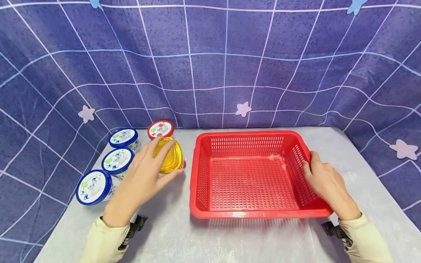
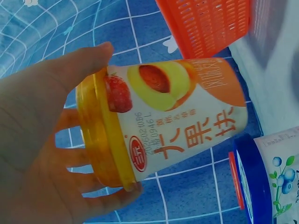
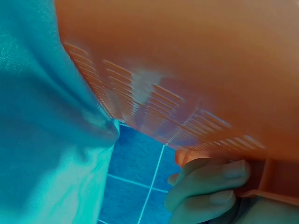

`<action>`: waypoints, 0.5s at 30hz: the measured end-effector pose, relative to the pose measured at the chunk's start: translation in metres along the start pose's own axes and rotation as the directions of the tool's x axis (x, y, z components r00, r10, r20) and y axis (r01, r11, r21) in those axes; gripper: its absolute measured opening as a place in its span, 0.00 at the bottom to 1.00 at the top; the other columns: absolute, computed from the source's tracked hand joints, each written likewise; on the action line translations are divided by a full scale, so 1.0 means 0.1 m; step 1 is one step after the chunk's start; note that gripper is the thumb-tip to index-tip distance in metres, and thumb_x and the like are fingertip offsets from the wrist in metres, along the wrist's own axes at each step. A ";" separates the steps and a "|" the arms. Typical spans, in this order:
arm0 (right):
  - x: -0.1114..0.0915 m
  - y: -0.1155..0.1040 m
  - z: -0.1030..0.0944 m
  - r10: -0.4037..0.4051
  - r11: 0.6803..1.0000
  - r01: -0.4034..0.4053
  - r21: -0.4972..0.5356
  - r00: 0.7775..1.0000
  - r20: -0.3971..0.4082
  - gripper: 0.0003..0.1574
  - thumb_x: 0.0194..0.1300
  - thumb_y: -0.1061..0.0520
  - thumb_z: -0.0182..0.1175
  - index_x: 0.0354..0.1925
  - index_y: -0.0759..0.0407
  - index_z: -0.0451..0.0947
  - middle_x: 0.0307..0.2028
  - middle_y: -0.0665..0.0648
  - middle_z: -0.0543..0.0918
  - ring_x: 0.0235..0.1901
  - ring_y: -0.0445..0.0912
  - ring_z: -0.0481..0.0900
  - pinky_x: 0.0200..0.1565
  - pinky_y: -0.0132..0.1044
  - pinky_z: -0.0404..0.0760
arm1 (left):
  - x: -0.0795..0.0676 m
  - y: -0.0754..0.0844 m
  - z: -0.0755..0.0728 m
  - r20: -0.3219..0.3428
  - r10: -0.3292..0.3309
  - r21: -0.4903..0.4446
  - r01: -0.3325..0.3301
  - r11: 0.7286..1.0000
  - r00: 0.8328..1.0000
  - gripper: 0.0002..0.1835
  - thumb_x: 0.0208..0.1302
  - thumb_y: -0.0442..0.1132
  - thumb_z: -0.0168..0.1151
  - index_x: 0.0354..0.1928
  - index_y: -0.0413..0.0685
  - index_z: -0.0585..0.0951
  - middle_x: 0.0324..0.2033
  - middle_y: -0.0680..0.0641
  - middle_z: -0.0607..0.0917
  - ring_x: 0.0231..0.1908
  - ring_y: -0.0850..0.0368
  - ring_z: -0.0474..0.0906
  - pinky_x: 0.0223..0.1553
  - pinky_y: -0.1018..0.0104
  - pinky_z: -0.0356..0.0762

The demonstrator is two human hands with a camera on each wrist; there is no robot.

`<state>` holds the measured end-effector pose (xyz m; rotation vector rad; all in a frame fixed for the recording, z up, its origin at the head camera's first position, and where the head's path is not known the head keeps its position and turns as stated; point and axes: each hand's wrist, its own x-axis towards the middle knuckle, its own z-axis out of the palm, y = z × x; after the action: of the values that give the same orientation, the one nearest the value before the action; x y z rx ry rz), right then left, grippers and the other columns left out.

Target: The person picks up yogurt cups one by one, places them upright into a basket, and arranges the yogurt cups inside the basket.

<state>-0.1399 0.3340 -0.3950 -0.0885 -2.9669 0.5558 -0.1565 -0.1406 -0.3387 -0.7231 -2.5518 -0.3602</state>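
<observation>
Gridded backdrop (image 1: pixel 210 73), blue-lidded tubs (image 1: pixel 117 160), red-lidded tub (image 1: pixel 160 129) behind held cup (image 2: pixel 177 121), basket (image 1: pixel 250 214)

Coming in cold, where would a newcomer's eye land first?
Likely the red basket, just right of centre in the head view, its right side in the right grip. Next comes the yellow-lidded cup in the left grip, then three blue-lidded tubs at far left.
</observation>
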 end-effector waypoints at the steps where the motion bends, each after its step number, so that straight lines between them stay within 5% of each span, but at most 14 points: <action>1: 0.00 0.00 0.00 -0.003 1.000 0.003 -0.004 1.000 -0.003 0.25 0.74 0.53 0.46 0.58 0.72 0.60 0.27 0.75 0.77 0.24 0.66 0.79 0.23 0.61 0.72 | 0.00 0.01 0.00 -0.016 0.006 -0.002 -0.006 1.000 1.000 0.43 0.55 0.59 0.72 0.71 0.55 0.70 0.69 0.38 0.67 0.63 0.35 0.68 0.59 0.35 0.68; 8: 0.01 -0.01 -0.03 -0.011 1.000 0.010 -0.022 1.000 -0.015 0.22 0.73 0.53 0.46 0.54 0.71 0.61 0.23 0.73 0.75 0.23 0.67 0.79 0.21 0.60 0.71 | 0.01 0.06 0.01 -0.137 0.062 -0.007 -0.064 0.998 0.989 0.44 0.53 0.57 0.73 0.71 0.53 0.70 0.69 0.36 0.67 0.62 0.35 0.69 0.57 0.37 0.71; 15: 0.00 0.01 -0.02 0.006 1.000 -0.006 -0.014 1.000 -0.011 0.23 0.73 0.54 0.45 0.55 0.72 0.61 0.23 0.73 0.75 0.22 0.66 0.79 0.21 0.59 0.72 | 0.07 0.10 -0.01 -0.170 0.110 0.000 -0.112 0.994 0.979 0.42 0.59 0.60 0.68 0.72 0.53 0.69 0.69 0.37 0.67 0.61 0.37 0.68 0.58 0.40 0.70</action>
<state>-0.1397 0.3355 -0.3930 -0.1012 -2.9606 0.5337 -0.1555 -0.1294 -0.3332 -0.7991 -2.3401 -0.3802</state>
